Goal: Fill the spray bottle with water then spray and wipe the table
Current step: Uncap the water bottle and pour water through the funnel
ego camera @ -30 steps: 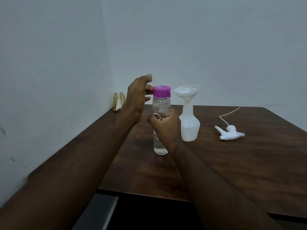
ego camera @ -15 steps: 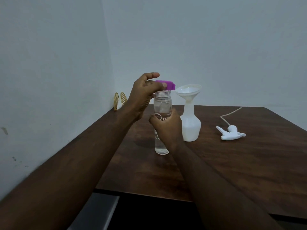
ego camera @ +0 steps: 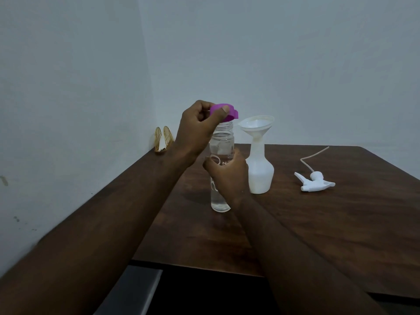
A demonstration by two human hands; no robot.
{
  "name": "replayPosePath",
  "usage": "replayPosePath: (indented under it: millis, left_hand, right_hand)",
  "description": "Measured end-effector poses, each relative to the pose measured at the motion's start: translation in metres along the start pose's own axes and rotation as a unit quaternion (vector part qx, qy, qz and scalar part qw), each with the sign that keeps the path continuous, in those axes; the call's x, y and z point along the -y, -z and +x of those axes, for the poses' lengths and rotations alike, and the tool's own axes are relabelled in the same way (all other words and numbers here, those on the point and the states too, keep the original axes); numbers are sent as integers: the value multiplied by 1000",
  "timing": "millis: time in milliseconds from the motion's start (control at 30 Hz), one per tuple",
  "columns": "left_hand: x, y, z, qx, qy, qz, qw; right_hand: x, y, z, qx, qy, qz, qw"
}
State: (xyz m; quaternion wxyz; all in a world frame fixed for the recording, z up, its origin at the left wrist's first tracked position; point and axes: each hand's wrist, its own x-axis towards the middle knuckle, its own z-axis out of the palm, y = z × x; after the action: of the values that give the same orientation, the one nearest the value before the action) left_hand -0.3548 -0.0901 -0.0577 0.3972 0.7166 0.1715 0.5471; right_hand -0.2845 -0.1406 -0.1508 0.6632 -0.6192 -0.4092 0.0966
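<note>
A clear water bottle (ego camera: pixel 221 144) stands upright on the dark wooden table (ego camera: pixel 318 223), holding water. My right hand (ego camera: pixel 227 176) grips its middle. My left hand (ego camera: pixel 200 128) pinches the purple cap (ego camera: pixel 225 112), which is tilted just above the bottle's bare threaded neck. To the right stands the white spray bottle (ego camera: pixel 260 173) with a white funnel (ego camera: pixel 256 126) set in its mouth. The white spray head (ego camera: pixel 314 181) with its thin tube lies on the table further right.
A small gold ornament (ego camera: pixel 162 139) leans in the corner where the table meets the left wall. Pale walls close in at the left and back. The table's near edge runs just below my forearms.
My left hand has taken the purple cap off the water bottle's neck and lifted it slightly, tilting it. My right hand has kept hold of the bottle.
</note>
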Motion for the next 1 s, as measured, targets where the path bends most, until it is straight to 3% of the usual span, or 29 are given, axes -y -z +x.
replayPosePath:
  millis: [100,233,333,467,600,800,1000]
  left_hand:
    - [-3,1,2,-33,-2,2,999]
    - [-4,1,2,-15,27,14,999]
    - [-6,6,5,-67,108,-66,990]
    - [10,26,12,-105,271,-161,943]
    - [59,55,-3,-10,380,-38,924]
    - [94,60,-27,85,390,216,891]
    - [108,50,-36,97,402,224,883]
  right_hand:
    - [0,0,1,1,-1,-3,1000]
    - [0,2,0,-3,1,10,1000]
    - [-1,2,0,-5,4,11,1000]
    - [-2,3,1,-9,5,9,1000]
    - [-4,1,2,-22,18,4,1000]
    - [-7,-1,2,-19,22,-2,1000]
    - [-3,-1,-1,-27,15,8,999]
